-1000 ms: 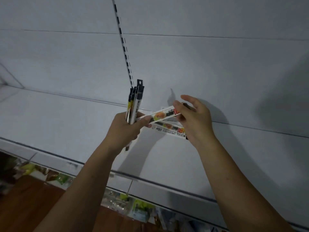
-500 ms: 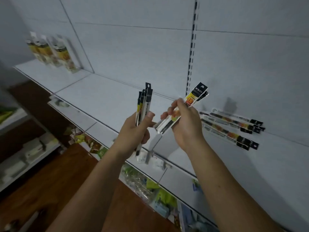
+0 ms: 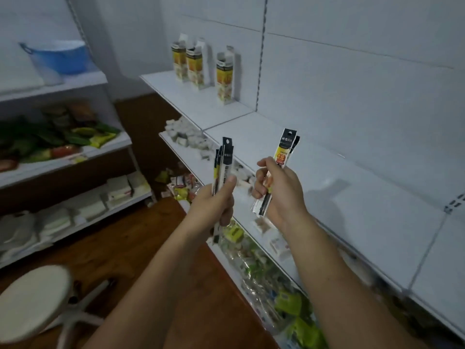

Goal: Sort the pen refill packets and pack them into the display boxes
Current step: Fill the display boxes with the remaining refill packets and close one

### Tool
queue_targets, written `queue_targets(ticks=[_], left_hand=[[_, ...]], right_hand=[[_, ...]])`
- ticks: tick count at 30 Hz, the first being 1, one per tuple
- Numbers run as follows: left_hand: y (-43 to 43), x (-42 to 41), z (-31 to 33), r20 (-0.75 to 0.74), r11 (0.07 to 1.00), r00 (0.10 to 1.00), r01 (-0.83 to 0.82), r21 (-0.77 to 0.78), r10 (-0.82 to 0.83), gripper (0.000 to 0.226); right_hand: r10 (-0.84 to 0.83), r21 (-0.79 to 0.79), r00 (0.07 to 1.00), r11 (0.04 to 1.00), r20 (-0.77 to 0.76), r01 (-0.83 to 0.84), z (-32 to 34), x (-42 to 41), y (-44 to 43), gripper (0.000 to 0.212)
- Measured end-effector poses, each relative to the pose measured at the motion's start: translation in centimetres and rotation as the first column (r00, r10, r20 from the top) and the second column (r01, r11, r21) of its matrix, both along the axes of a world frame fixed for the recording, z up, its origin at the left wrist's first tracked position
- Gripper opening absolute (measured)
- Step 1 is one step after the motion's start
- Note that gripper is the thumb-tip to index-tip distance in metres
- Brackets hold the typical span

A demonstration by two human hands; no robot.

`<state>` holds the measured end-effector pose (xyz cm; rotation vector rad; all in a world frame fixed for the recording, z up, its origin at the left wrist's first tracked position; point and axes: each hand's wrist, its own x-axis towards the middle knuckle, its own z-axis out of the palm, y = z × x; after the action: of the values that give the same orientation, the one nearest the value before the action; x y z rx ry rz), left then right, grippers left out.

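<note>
Off shelf edge [image 3: 367, 258], L hand [image 3: 214, 205] grips black pkts [image 3: 224, 159], R hand [image 3: 283, 195] yellow pkts [image 3: 283, 152].

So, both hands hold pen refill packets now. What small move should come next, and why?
Probably reach the right hand forward and left, toward the three upright yellow-and-white display boxes on the white shelf. Its yellow-labelled refill packets are held apart from the black-topped packets in the left hand, and the boxes' tops look open.
</note>
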<state>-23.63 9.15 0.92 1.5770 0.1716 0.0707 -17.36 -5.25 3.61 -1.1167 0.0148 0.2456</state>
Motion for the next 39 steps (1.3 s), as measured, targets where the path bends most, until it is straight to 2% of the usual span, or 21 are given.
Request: queue_targets(ticks=[6, 12, 18, 25, 28, 33, 39], left_hand=[[12.2, 1.2, 0.6, 0.003, 0.983, 0.993, -0.114, -0.143, 0.115, 0.041], [22.4, 4.5, 0.8, 0.022, 0.958, 0.963, -0.266, -0.112, 0.270, 0.037], [32.0, 11.5, 1.3, 0.007, 0.911, 0.912, -0.409, -0.047, 0.410, 0.036], [41.0, 18.9, 2.9, -0.008, 0.874, 0.875, -0.484, -0.041, 0.484, 0.035], [44.7, 21.6, 2.7, -0.006, 0.874, 0.875, -0.484, -0.051, 0.484, 0.036], [52.0, 27.6, 1.5, -0.004, 0.885, 0.888, -0.458, -0.088, 0.459, 0.035], [61.2, 37.5, 1.2, 0.019, 0.932, 0.944, -0.322, -0.166, 0.329, 0.036]], right_hand=[[0.150, -0.093, 0.989, 0.984, -0.010, -0.150, -1.7, 2.4, 11.0, 0.021], [0.318, -0.101, 0.948, 0.944, 0.011, -0.315, -1.8, 7.6, 21.1, 0.023], [0.452, -0.075, 0.892, 0.890, 0.004, -0.450, -2.8, 16.1, 31.5, 0.025], [0.546, -0.080, 0.837, 0.834, -0.026, -0.546, -1.3, 24.4, 42.0, 0.033], [0.590, 0.004, 0.805, 0.807, -0.056, -0.591, -1.2, 27.2, 46.1, 0.032], [0.552, 0.000, 0.833, 0.833, -0.041, -0.553, -1.8, 32.6, 53.1, 0.022], [0.337, -0.099, 0.942, 0.937, -0.013, -0.336, -0.7, 39.3, 61.1, 0.023]])
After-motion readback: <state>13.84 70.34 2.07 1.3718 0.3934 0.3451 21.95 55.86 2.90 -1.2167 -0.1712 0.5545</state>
